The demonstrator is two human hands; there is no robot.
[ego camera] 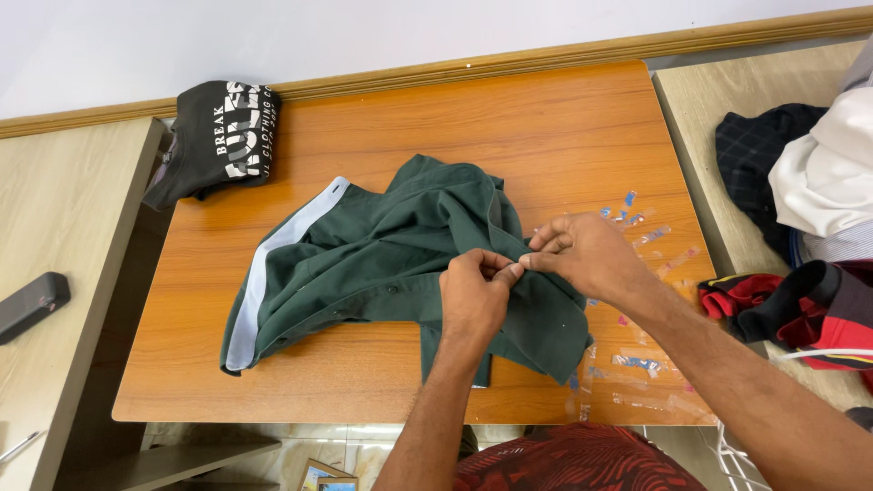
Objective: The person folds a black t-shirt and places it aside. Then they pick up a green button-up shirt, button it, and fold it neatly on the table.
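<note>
Both hands meet at the middle of the green shirt (391, 264): my left hand (473, 295) is closed, thumb and fingertips pinching a fold of the fabric, and my right hand (582, 255) pinches the same edge just beside it, fingers curled shut on the cloth. I see the green shirt lying crumpled on the orange wooden surface (509, 118), roughly at its centre, with a pale grey-white band (273, 264) running along the shirt's far-left edge. A folded black T-shirt (214, 136) with white print lies well apart from the green shirt, toward the surface's back-left corner. Scraps of clear tape (637, 359) cling to the wood just right of the green shirt. Farther right of it, a heap of clothes (800, 200) in black, white and red rests on an adjoining pale tabletop. Far left of the shirt, a dark flat device (32, 305) lies on another pale top.
</note>
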